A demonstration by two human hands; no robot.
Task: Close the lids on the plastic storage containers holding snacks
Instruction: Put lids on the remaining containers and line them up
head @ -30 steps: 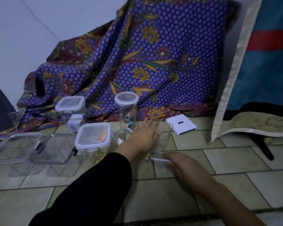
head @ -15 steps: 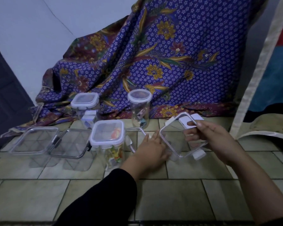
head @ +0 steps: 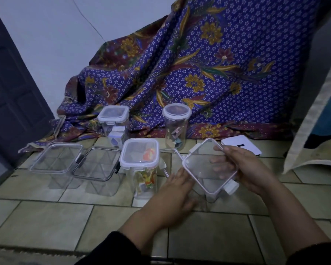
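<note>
My right hand (head: 253, 169) grips a square clear lid (head: 201, 167) with a white rim and side clips, tilted above the tiled floor. Under it stands a clear open container (head: 208, 197), hard to make out. My left hand (head: 173, 194) rests against that container's left side with fairly straight fingers. Three containers have lids on: a square one with colourful snacks (head: 139, 155) just left of my left hand, a square one (head: 113, 115) behind it, and a round jar (head: 177, 111) at the back.
A wide clear box (head: 54, 159) with its hinged lid (head: 97, 163) lying open sits at the left. A white flat box (head: 241, 146) lies behind my right hand. Purple patterned cloth (head: 199, 73) drapes the back; a dark door (head: 8, 92) stands at the left.
My right hand picked the lid up from the floor and raised it, tilted, over the open container. My left hand stayed at the container's side.
</note>
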